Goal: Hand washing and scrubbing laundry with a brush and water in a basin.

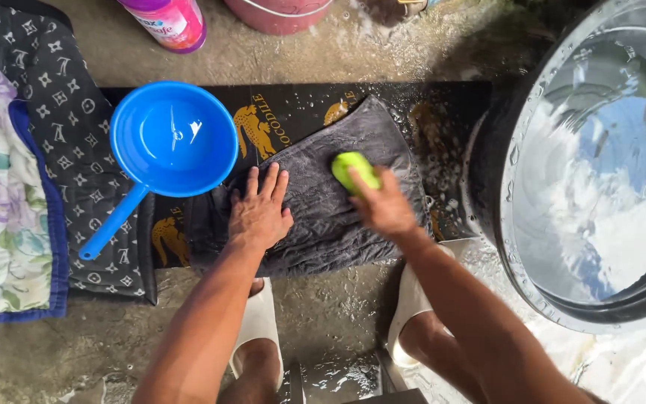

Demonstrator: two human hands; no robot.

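A wet dark grey cloth (323,213) lies spread on a black board (300,112) on the ground. My left hand (259,209) presses flat on the cloth's left part, fingers spread. My right hand (383,206) grips a lime-green scrub brush (353,170) that rests on the cloth's upper right part; the hand looks slightly blurred.
A blue plastic dipper (173,138) with a long handle sits left of the cloth. Patterned dark and floral fabrics (16,187) lie at far left. A large basin of water (600,164) stands at right. A pink bottle (170,22) and a bucket (278,13) are at top. My feet in white sandals (259,322) are below.
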